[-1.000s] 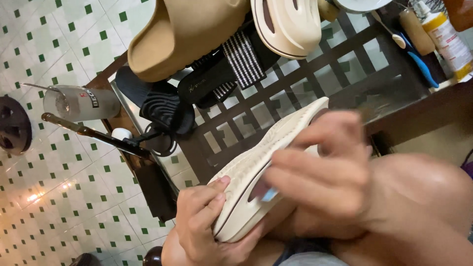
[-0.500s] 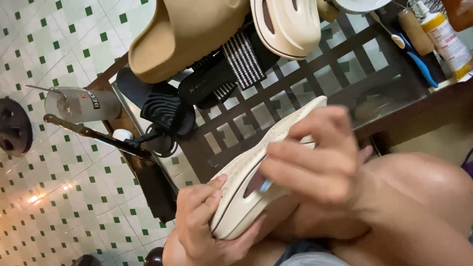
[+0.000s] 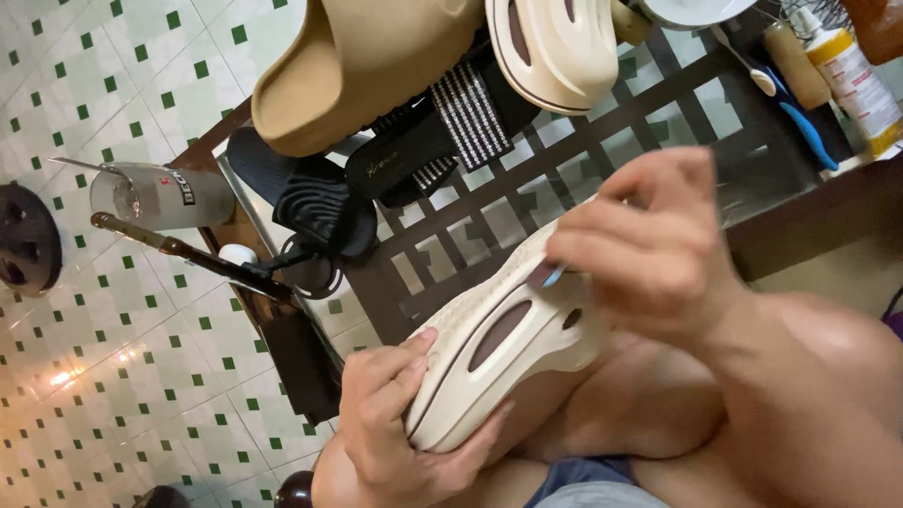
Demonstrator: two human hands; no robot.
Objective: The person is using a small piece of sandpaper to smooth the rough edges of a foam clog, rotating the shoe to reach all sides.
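Cream foam shoe (image 3: 508, 339) getting worked on over the lap

Left hand (image 3: 395, 423) is gripping the shoe's smooth, rounded near end, fingers curled round the edge; right hand (image 3: 649, 254) is pinching a small blue-tipped tool (image 3: 547, 275) against its upper rim. Just beyond, the dark lattice rack (image 3: 602, 160) is sitting crowded with a tan slide (image 3: 357, 66), leaving little room.

Bare hands, bare forearms — no sleeves; blue shorts (image 3: 583, 475) — knees bare.

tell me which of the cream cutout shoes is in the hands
The cream shoe low in the middle, gripped by the left hand under the right hand; the other one lies on the rack.
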